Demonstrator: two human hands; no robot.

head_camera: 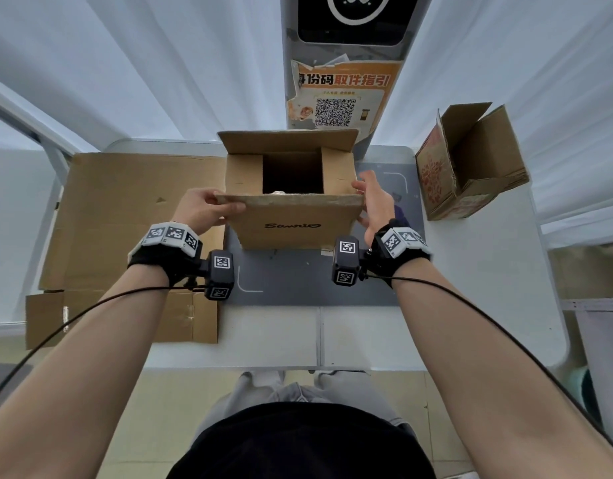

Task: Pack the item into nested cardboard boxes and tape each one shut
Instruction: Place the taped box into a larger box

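near flap [291,202] long axis left-right | left hand [203,207] pinches left end, right hand [376,202] fingers straight against right end | box [291,167] mouth beyond

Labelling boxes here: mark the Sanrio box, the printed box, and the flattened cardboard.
Sanrio box [291,226], head view, front face.
Printed box [436,174], head view, red-printed side.
Flattened cardboard [132,209], head view, middle.

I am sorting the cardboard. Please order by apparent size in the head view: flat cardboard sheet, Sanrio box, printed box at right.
1. flat cardboard sheet
2. Sanrio box
3. printed box, though it lies farther away, so unsure.
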